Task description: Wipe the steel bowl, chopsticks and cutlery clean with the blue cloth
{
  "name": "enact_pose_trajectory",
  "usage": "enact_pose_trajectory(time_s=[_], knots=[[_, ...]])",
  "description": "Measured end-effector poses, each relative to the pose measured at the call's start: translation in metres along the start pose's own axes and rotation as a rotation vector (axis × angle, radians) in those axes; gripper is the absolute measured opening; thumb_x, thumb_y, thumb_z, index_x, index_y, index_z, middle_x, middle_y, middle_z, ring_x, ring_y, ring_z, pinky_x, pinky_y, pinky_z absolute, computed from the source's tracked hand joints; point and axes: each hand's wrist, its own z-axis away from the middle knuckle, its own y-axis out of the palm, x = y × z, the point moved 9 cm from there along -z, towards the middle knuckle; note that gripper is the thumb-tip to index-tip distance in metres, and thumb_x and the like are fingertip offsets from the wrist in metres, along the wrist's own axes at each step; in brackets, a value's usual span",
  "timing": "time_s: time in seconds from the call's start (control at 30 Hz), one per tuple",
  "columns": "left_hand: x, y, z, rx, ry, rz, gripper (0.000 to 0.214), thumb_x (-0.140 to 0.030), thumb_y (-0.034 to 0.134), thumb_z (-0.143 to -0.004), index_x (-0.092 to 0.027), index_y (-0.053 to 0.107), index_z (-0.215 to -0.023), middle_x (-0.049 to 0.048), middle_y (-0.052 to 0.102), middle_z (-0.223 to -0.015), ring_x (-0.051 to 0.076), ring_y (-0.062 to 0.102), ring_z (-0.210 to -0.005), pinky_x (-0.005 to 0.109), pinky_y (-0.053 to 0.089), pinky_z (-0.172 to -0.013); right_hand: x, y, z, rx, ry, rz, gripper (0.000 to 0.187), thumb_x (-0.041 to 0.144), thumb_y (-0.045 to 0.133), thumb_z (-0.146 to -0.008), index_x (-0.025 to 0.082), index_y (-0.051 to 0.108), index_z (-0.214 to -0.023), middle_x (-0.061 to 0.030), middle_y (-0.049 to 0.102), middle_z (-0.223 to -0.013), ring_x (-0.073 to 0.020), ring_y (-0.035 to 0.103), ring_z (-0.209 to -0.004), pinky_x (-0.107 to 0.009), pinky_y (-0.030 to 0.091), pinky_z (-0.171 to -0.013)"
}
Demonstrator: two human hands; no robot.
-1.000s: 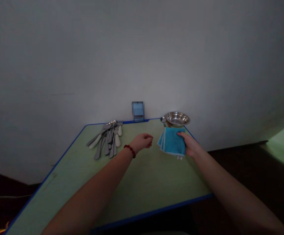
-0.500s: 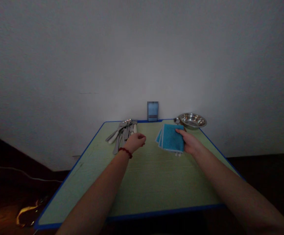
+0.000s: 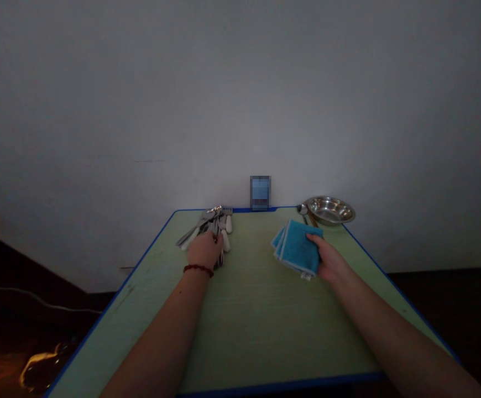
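My left hand (image 3: 204, 250) rests on a pile of metal cutlery (image 3: 219, 225), forks and knives with white handles, and its fingers hide the pile's middle. A red bead bracelet sits on that wrist. My right hand (image 3: 329, 261) holds a folded blue cloth (image 3: 298, 247) by its right edge, with the cloth's lower edge near the tabletop. Behind the cloth stand a steel bowl (image 3: 330, 210) and a metal spoon (image 3: 302, 209).
The green table (image 3: 265, 326) has a blue edge and stands against a white wall. A blurred blue upright object (image 3: 260, 193) stands at its far edge. A cable (image 3: 29, 297) runs along the dark floor at the left.
My left hand has moved forward from the open tabletop onto the cutlery pile. My right hand keeps the cloth, and the view has turned slightly.
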Motion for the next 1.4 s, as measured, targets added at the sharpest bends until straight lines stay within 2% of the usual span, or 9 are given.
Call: enact_pose_trajectory(time_s=[0.07,0.27,0.63,1.13,1.4], knots=[[-0.005,0.004,-0.001,-0.006,-0.004,-0.038,0.047,-0.047,0.027,-0.077,-0.015,0.061,-0.08,0.0157,0.063,-0.086,0.028,0.058,-0.08,0.036,0.044,-0.065,-0.005,-0.005,0.002,-0.064,0.068,0.0,0.012,0.019,0.046,-0.074,0.018,0.057,-0.077,-0.0026,0.067,-0.061,-0.0176,0.064,-0.06,-0.036,0.051,-0.069],[-0.022,0.012,0.001,0.018,0.031,-0.081,0.047,-0.048,0.029,-0.075,-0.015,0.061,-0.087,0.0149,0.062,-0.094,0.027,0.057,-0.086,0.034,0.043,-0.071,-0.002,-0.004,0.002,-0.082,0.045,-0.043,0.014,0.018,0.045,-0.073,0.018,0.057,-0.079,-0.0026,0.067,-0.064,-0.0179,0.064,-0.067,-0.037,0.051,-0.071],[-0.015,0.028,-0.004,0.119,-0.072,-0.074,0.048,-0.046,0.034,-0.072,-0.011,0.062,-0.088,0.02,0.062,-0.092,0.031,0.059,-0.083,0.037,0.044,-0.066,-0.001,-0.004,0.003,-0.079,0.033,-0.06,0.011,0.018,0.047,-0.072,0.019,0.057,-0.076,-0.0013,0.066,-0.061,-0.0173,0.063,-0.063,-0.037,0.05,-0.071],[-0.006,0.018,-0.01,0.062,-0.096,0.024,0.042,-0.045,0.039,-0.069,-0.012,0.061,-0.083,0.0184,0.064,-0.085,0.029,0.059,-0.081,0.034,0.044,-0.067,-0.003,-0.007,0.001,-0.1,0.041,-0.044,0.012,0.018,0.046,-0.072,0.018,0.057,-0.077,-0.001,0.066,-0.061,-0.0165,0.063,-0.06,-0.036,0.05,-0.071],[-0.005,0.007,-0.008,-0.031,-0.126,0.204,0.034,-0.047,0.045,-0.065,-0.016,0.057,-0.074,0.0145,0.064,-0.077,0.028,0.059,-0.079,0.034,0.042,-0.066,-0.004,-0.009,-0.001,-0.098,0.039,-0.038,0.012,0.018,0.045,-0.074,0.018,0.056,-0.074,-0.0001,0.066,-0.058,-0.0151,0.063,-0.057,-0.035,0.051,-0.071]])
